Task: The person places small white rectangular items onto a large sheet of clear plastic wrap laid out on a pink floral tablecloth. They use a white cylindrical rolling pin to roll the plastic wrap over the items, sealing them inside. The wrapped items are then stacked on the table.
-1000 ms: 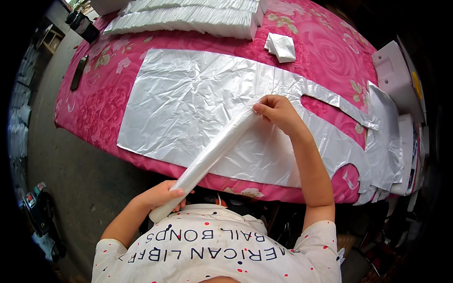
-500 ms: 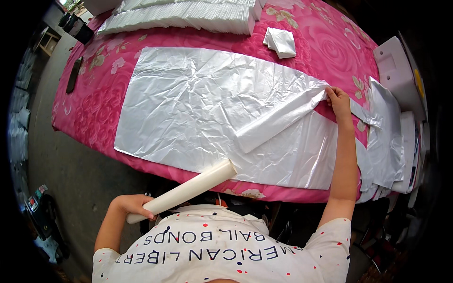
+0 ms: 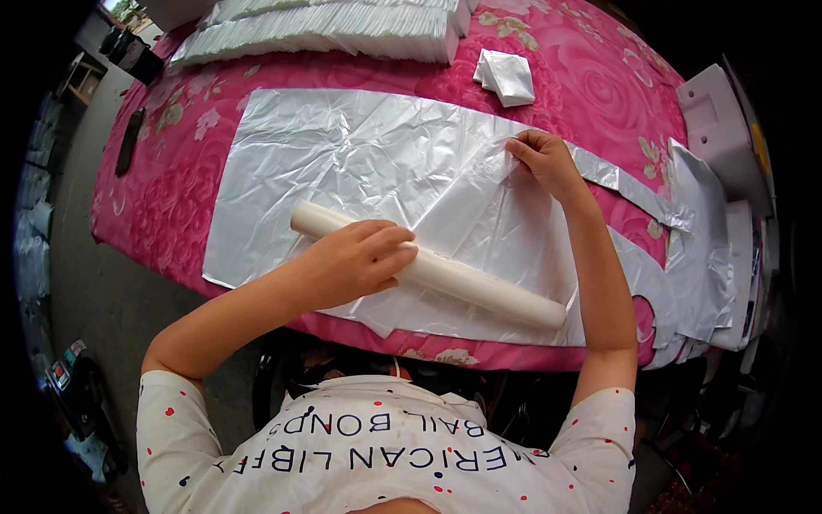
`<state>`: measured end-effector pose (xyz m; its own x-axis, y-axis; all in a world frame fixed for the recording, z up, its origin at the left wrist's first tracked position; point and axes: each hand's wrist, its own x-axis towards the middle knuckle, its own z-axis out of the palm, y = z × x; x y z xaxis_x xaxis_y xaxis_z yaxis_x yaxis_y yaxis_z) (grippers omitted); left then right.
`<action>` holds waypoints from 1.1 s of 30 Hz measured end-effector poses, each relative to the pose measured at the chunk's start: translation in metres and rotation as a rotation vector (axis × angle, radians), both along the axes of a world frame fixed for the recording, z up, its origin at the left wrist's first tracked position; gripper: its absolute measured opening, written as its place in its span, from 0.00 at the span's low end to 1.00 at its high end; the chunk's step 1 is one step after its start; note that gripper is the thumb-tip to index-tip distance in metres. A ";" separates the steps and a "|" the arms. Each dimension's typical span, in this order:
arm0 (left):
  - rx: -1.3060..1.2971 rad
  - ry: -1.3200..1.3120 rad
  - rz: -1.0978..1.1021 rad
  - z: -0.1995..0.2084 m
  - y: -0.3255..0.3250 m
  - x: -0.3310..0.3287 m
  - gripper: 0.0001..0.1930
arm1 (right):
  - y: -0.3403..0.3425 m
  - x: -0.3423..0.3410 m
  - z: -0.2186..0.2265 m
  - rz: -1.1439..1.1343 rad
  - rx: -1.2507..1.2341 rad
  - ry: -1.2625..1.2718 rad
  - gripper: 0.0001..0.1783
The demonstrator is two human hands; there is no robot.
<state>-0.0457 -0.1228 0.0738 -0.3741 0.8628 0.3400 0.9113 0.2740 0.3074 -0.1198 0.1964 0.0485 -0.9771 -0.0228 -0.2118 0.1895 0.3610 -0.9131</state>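
A white tube (image 3: 479,291) lies slantwise over a thin, silvery-white plastic sheet (image 3: 282,163), near the table's front edge. My left hand (image 3: 360,261) is wrapped over the tube toward its left end, fingers curled round it; the underside of the grip is hidden. Farther right, my right hand (image 3: 548,163) pinches a gathered edge of the plastic sheet between thumb and fingers. A fold of the sheet slants from that pinch down to the tube. Wrinkles run across the rest of the sheet.
The table wears a pink flowered cloth (image 3: 599,77). Stacked folded white plastic (image 3: 325,38) stands at the back, a small folded white packet (image 3: 507,77) right of it. More plastic sheets (image 3: 702,240) hang at the right edge by a white foam box (image 3: 719,120). A dark flat object (image 3: 130,141) lies left.
My left hand has swung the tube from beside my body onto the sheet, turning it the other way. My right hand has drawn the sheet's edge leftward.
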 end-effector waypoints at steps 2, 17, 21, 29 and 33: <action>-0.029 0.024 -0.294 -0.012 -0.002 0.006 0.20 | -0.002 -0.003 0.006 0.032 0.032 -0.048 0.09; -0.350 -0.141 -0.143 -0.043 0.011 0.082 0.41 | -0.068 0.088 0.037 0.194 0.566 0.506 0.29; -0.359 -0.081 -0.082 -0.050 0.021 0.100 0.41 | -0.097 0.155 0.020 0.301 0.568 0.411 0.28; -0.373 -0.122 -0.179 -0.045 0.018 0.097 0.42 | -0.001 0.148 0.014 -0.210 0.836 0.364 0.25; -0.326 -0.148 -0.353 -0.043 0.010 0.074 0.43 | 0.024 0.153 0.022 -0.325 0.820 0.329 0.25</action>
